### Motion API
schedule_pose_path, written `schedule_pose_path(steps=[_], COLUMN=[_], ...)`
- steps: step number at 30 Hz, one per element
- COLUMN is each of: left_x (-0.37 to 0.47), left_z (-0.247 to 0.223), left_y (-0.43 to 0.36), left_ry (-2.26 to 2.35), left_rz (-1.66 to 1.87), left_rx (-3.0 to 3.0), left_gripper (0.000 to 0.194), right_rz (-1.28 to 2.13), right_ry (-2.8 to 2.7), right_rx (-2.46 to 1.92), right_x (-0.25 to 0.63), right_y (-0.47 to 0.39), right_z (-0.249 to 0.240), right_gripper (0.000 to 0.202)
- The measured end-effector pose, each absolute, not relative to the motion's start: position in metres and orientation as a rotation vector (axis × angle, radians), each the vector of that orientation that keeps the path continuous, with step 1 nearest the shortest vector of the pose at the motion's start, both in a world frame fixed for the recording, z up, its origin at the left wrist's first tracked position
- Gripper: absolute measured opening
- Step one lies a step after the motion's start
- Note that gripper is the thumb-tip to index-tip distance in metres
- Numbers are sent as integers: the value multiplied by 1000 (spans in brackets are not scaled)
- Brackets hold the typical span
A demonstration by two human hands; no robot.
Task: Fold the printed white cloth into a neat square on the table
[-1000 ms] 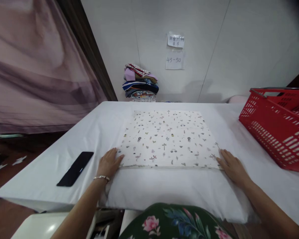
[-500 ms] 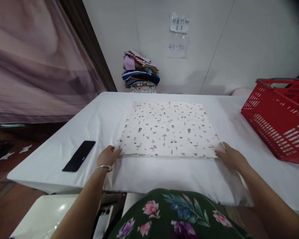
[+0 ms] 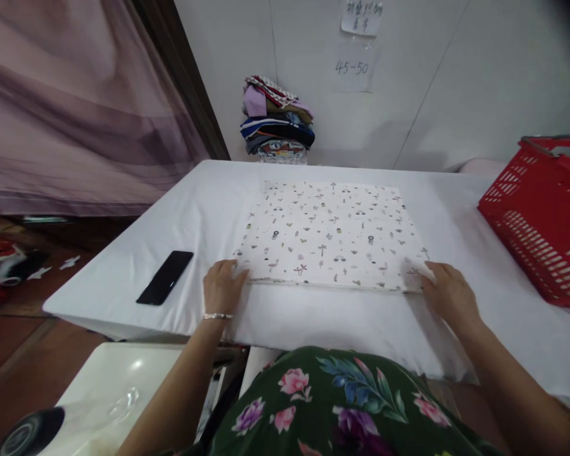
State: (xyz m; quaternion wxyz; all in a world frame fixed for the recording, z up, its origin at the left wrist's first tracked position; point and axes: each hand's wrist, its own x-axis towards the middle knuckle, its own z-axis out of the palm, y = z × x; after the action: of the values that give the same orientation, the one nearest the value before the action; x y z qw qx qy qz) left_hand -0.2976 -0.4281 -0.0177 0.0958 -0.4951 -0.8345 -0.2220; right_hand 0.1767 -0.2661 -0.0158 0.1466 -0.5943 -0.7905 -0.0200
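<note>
A white cloth printed with small palms and flamingos lies folded flat in a rectangle on the white-covered table. My left hand is at its near left corner, thumb and fingers closed on the edge, a silver bracelet at the wrist. At the near right corner my right hand holds the edge between thumb and fingers. The cloth's front edge runs nearly straight between both hands.
A black phone lies on the table at the left. On the right stands a red basket. Folded clothes are stacked behind the table's far edge. A white stool is below at the left.
The view has shifted, so the table and cloth appear slightly higher and further right. My left hand now lies flatter over the cloth's corner, and both hands stay at their corners.
</note>
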Motion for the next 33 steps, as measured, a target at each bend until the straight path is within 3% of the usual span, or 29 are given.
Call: schedule_pose_path(steps=[4,9,22,33], left_x=[-268,-250,-258,-266], left_z=[-22,-28,-31,-24], left_y=[-421,-409,-404,-414], left_ry=[-2163,-2061,-2121,-1920], left_rz=[-754,-727,-898,-604], left_rx=[-1969,-2208,-2283,-2322], left_gripper=[18,16,12,20], right_rz=[216,305,263,185], right_ry=[-2478,-2601,-2610,-2600], right_rx=[-1151,-833,-836,-724], right_x=[121,66,55,57], right_y=[-286,-300,-301,-302], right_z=[-17,-22,-33,-36], right_gripper=[30,28,26,25])
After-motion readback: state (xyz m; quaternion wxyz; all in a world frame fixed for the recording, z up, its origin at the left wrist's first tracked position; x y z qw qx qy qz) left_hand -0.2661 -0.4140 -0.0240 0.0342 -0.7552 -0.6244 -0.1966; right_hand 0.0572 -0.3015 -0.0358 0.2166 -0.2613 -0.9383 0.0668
